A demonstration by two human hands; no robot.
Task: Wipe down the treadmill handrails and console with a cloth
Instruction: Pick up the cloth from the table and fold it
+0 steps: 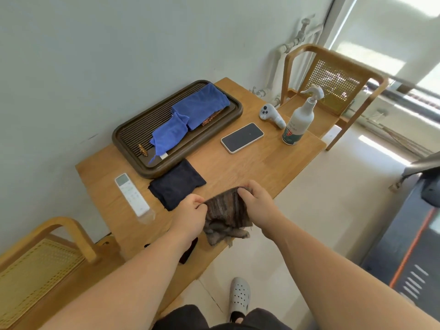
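Wood table (238,167) fills centre, w/ treadmill (414,246) cut off at frame's 3–4 o'clock, well apart from both hands. Cane chairs sit at 1 o'clock (333,75) and 8 o'clock (42,258). Brown slatted tray (119,144) at table's 11 o'clock holds blue cloths (197,103). Task cloth is the brown striped rag (226,210) at table's 6 o'clock edge, lifted, lower end hanging crumpled. Left hand (190,215) pinches its top-left corner, thumb vs. curled fingers. Right hand (257,203) grips top-right corner, fingers curled over. Folded dark cloth (177,186) lies at rag's 10 o'clock, just beside tray. Spray bottle (300,117) stands upright at 2 o'clock. Phone (242,138) is face-up mid-table, remote (132,194) at 9, white controller (271,114) near bottle. Dark item (188,253) under left forearm is mostly hidden, poss. a case.
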